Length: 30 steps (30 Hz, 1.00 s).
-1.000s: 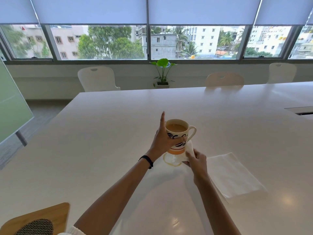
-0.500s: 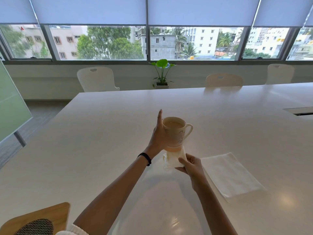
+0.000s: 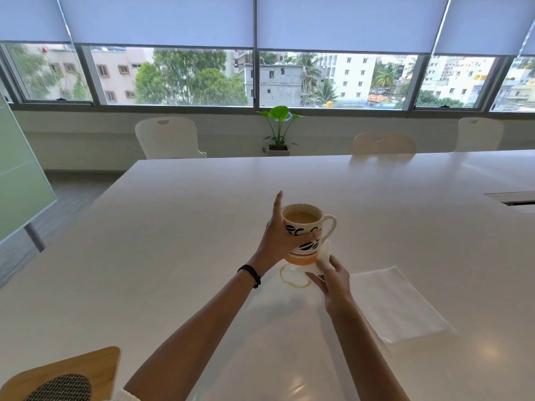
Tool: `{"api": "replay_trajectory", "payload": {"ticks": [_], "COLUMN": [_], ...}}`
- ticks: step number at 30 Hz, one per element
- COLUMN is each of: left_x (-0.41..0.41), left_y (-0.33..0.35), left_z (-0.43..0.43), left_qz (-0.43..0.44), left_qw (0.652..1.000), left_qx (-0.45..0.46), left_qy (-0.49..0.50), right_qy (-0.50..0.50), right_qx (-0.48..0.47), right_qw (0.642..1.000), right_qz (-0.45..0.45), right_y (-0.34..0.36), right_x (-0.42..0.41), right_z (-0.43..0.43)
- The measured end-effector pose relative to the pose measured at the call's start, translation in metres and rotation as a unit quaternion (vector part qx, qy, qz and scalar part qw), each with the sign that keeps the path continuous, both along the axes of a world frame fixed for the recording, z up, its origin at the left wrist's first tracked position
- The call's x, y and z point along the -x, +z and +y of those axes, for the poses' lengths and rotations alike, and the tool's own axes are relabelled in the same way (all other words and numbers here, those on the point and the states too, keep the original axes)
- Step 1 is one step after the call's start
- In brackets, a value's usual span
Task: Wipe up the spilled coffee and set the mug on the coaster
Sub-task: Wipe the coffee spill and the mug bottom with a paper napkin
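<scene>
Coffee mug (image 3: pixel 304 230): clasped in left hand (image 3: pixel 276 240), raised off white table (image 3: pixel 179 227) to expose coffee ring (image 3: pixel 293 277); right hand (image 3: pixel 333 277) pinched tissue (image 3: pixel 323 257) against mug base, presumably catching drips; coaster not identifiable

A mug (image 3: pixel 304 233) is held above a coffee ring (image 3: pixel 293 276) on the table (image 3: pixel 173 241); a napkin (image 3: pixel 396 302) is laid to its right, chairs (image 3: pixel 168 137) behind.
</scene>
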<state>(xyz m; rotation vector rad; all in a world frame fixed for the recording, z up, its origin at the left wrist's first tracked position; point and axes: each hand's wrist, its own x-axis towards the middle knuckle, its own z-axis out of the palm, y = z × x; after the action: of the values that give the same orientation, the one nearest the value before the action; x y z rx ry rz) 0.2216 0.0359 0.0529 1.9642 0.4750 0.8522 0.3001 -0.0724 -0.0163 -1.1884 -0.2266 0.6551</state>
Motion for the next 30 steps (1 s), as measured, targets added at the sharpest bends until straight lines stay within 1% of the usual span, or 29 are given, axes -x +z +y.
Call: {"api": "replay_trajectory", "payload": {"ticks": [3,6,11,17,20,21,23,25,27,28,29,30], "left_x": [-0.003,-0.004,-0.002,-0.002,-0.002,-0.002,-0.001,0.002,0.007,0.009,0.012,0.014], "left_y": [0.002,0.003,0.002,-0.003,-0.003,-0.003,-0.003,-0.004,-0.005,-0.005,-0.006,-0.006], "left_z": [-0.004,-0.006,-0.003,0.001,0.004,0.006,0.008,0.012,0.016,0.018,0.020,0.022], "left_qz": [0.001,0.004,0.005,0.001,-0.005,-0.008,-0.014,-0.021,-0.027,-0.028,-0.028,-0.027], "left_qw": [1.000,1.000,1.000,1.000,1.000,1.000,1.000,1.000,0.999,0.999,0.999,0.999], "left_qx": [0.005,-0.002,0.008,0.000,0.008,0.011,0.015,0.020,0.026,0.026,0.024,0.023], "left_qy": [-0.011,-0.018,-0.022,-0.014,-0.009,-0.007,-0.003,0.008,0.020,0.025,0.032,0.037], "right_qy": [0.060,0.092,0.152,0.279,0.294,0.286,0.245,0.167,0.064,0.003,-0.051,-0.089], "right_qx": [-0.077,-0.101,-0.097,-0.058,-0.021,0.006,0.080,0.133,0.149,0.161,0.183,0.209], "right_qw": [0.993,0.986,0.979,0.952,0.950,0.954,0.966,0.973,0.970,0.959,0.937,0.906], "right_qz": [0.069,0.091,0.094,0.108,0.102,0.090,0.014,-0.089,-0.178,-0.231,-0.294,-0.356], "right_y": [-0.001,-0.003,-0.005,-0.007,-0.002,0.001,0.008,0.012,0.016,0.018,0.021,0.022], "right_x": [0.004,0.007,-0.001,-0.019,-0.026,-0.028,-0.032,-0.037,-0.041,-0.042,-0.042,-0.041], "right_z": [0.010,0.015,0.009,-0.010,-0.020,-0.024,-0.030,-0.034,-0.034,-0.033,-0.032,-0.030]}}
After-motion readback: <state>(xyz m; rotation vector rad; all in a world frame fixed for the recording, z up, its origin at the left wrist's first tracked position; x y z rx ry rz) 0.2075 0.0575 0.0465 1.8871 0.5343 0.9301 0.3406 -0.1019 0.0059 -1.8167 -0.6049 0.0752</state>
